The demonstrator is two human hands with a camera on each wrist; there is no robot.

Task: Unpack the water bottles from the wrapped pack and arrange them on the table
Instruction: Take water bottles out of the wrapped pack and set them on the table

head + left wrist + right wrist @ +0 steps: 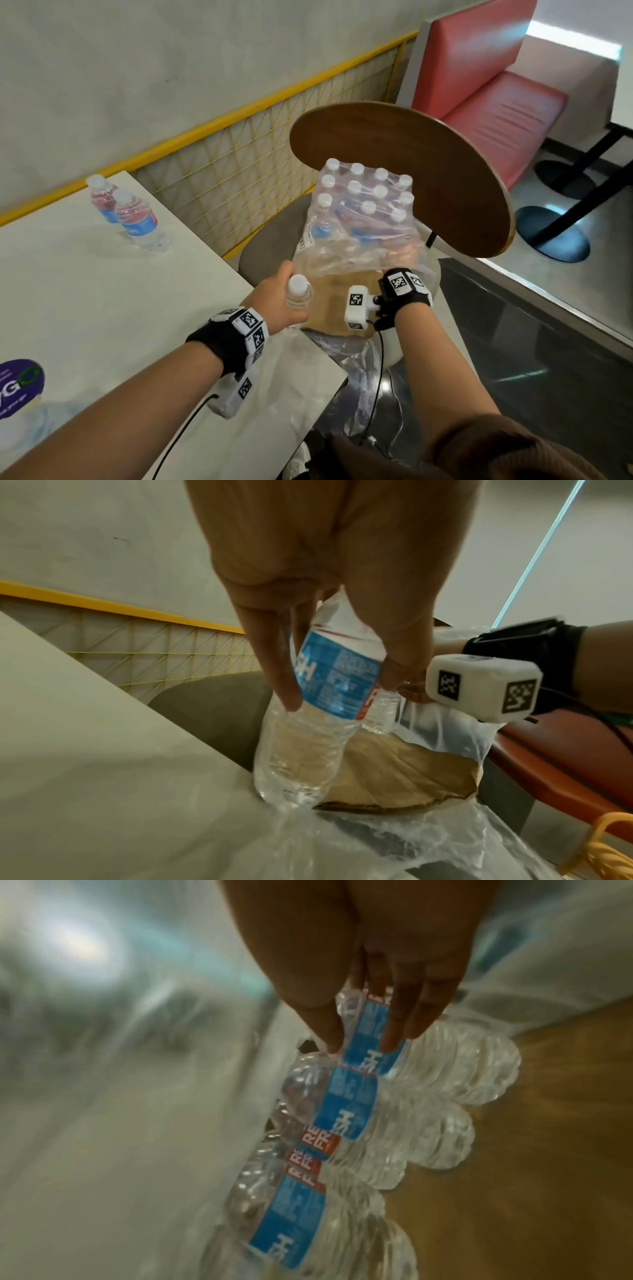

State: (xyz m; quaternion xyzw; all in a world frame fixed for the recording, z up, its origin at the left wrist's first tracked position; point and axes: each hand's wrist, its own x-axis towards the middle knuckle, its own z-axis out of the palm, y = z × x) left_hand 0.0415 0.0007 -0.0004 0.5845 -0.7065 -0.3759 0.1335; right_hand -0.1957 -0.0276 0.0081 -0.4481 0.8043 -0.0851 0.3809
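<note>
Bottle in the left grip could snag the loose wrap beneath; the right grip pinches another bottle that could topple its neighbours.

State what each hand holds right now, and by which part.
Left hand: grip around a water bottle at its upper body and label. Right hand: fingers on the label of a bottle inside the wrapped pack; the grip is unclear.
</note>
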